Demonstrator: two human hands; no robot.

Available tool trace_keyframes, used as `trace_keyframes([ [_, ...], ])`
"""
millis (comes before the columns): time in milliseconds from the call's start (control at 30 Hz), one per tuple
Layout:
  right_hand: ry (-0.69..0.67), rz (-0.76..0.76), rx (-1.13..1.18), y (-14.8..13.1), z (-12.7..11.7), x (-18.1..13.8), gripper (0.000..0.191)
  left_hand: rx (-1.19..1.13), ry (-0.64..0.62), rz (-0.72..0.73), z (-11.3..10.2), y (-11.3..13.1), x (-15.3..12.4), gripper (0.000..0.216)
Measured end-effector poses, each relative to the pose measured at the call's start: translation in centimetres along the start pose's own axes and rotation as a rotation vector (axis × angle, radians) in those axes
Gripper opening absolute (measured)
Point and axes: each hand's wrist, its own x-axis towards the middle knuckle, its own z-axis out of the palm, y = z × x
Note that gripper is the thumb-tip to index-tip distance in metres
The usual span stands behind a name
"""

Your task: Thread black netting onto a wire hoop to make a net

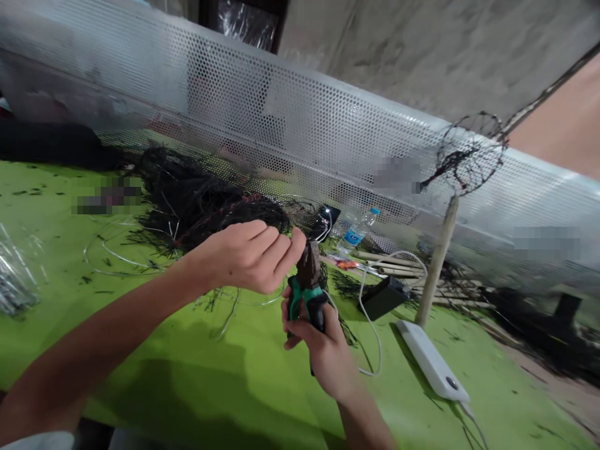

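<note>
Pliers sit grasped in my right hand above the green table; my left hand clenches beside their tip, on what I can't tell from here

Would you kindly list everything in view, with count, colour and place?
Table: one, green, foreground
Pliers: one, green and black, centre
Strand pile: one, black, left of centre
Wires: several, silvery, near the pile
Bottle: one, clear, blue cap, beyond the pliers
Phone-like device: one, dark, left of the bottle
Box: one, black, right of the pliers
Rectangular device: one, white, right foreground
Cable: at least one, white, by the box
Post: one, pale, right
Sticks: several, pale, behind the post
Ring frame: one, dark, above the post
Shiny bundle: one, clear, left edge
Perforated screen: one, silvery, back
Wall: one, grey, behind the screen
Left hand: one, bare, beside the pliers, contents unclear
Right hand: one, bare, around the pliers
</note>
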Motion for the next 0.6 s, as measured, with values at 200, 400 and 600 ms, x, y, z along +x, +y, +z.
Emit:
trace_keyframes([
  [200,0.005,-0.119,-0.005,0.9,0.8,0.6,0.038,-0.033,0.002,-0.054,-0.1,0.2,0.1,0.018],
  [400,-0.014,-0.237,-0.031,1.0,1.1,1.2,0.019,-0.09,0.009,-0.081,-0.3,0.5,0.1,0.014],
  [600,-0.01,-0.304,-0.046,1.5,1.1,1.6,0.01,-0.094,0.01,-0.082,-0.4,0.7,0.3,0.016],
])
